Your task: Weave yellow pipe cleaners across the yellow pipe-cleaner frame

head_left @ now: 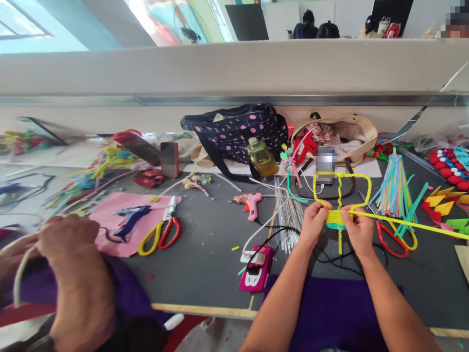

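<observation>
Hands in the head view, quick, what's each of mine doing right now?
Left hand: closed, pinching the left side of the yellow piece.
Right hand: closed, pinching the right side of the same piece.

Surface [205, 274]: dark grey, pale front edge. Clock centred on the pink glue gun [253, 206] lying there. 6 o'clock: magenta power strip [266, 269]. 9 o'clock: pink sheet [142, 226], scissors [168, 218] overlapping its right edge. 3 o'clock, near: thin silvery rods [288, 222]; farther: bundled pastel stems [394, 190].
</observation>
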A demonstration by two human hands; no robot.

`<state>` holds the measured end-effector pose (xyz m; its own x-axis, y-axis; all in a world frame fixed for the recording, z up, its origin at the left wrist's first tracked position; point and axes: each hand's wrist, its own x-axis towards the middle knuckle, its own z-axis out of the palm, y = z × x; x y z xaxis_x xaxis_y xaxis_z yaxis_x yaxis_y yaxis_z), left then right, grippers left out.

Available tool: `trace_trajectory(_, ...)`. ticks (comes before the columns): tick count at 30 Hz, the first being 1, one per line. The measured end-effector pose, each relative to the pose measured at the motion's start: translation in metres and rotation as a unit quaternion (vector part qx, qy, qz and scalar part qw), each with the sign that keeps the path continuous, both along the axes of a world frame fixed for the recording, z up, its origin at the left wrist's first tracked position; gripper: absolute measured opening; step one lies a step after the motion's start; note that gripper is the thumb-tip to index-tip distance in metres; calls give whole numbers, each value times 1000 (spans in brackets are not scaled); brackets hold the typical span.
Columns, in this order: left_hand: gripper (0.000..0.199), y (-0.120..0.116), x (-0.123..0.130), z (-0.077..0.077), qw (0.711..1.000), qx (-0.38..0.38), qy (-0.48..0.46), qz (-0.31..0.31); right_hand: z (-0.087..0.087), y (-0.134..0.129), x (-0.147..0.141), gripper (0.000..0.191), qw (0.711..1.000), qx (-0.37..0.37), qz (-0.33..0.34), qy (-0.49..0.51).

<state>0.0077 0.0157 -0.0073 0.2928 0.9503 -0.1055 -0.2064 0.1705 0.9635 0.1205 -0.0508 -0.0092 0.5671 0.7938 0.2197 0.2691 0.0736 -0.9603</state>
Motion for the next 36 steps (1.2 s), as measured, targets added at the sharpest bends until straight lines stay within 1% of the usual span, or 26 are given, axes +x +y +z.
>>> trace_trajectory(4, 13, 1, -2, 3, 999, 10, 28, -17, 3, 1, 3, 23, 1000, -15, 0, 26)
trace_trajectory(9, 15, 2, -8, 10, 998, 28, 15, -61, 4, 2, 8, 22, 997, 4, 7, 70)
trace_trajectory(12, 10, 3, -11, 12, 993, 80, 18, -90, 0, 3, 12, 22, 996, 22, -8, 90)
trace_trajectory(14, 7, 4, -12, 12, 989, 107, 4, -98, -4, 4, 14, 23, 994, 34, -17, 104)
trace_trajectory(15, 7, 5, -11, 12, 990, 103, -13, -99, -5, 4, 15, 23, 993, 37, -20, 109)
trace_trajectory(17, 11, 4, -10, 10, 992, 66, -53, -95, -7, 4, 16, 24, 993, 38, -20, 112)
trace_trajectory(20, 17, 3, -8, 8, 992, 15, -85, -93, -3, 3, 16, 23, 994, 35, -7, 104)
trace_trajectory(22, 19, 2, -7, 6, 992, 3, -90, -90, 1, 1, 14, 22, 997, 32, -5, 77)
trace_trajectory(24, 20, 2, -5, 5, 993, -6, -89, -81, 5, 0, 12, 21, 999, 30, -14, 28)
trace_trajectory(28, 17, 1, -2, 4, 996, -30, -71, -54, 4, -3, 9, 18, 996, 47, -20, -67)
trace_trajectory(32, 15, 1, 0, 2, 996, -54, -65, -31, 0, -4, 7, 12, 984, 83, -12, -154)
trace_trajectory(36, 12, 1, 1, 0, 993, -75, -83, -19, -1, -4, 7, 7, 965, 128, 7, -229)
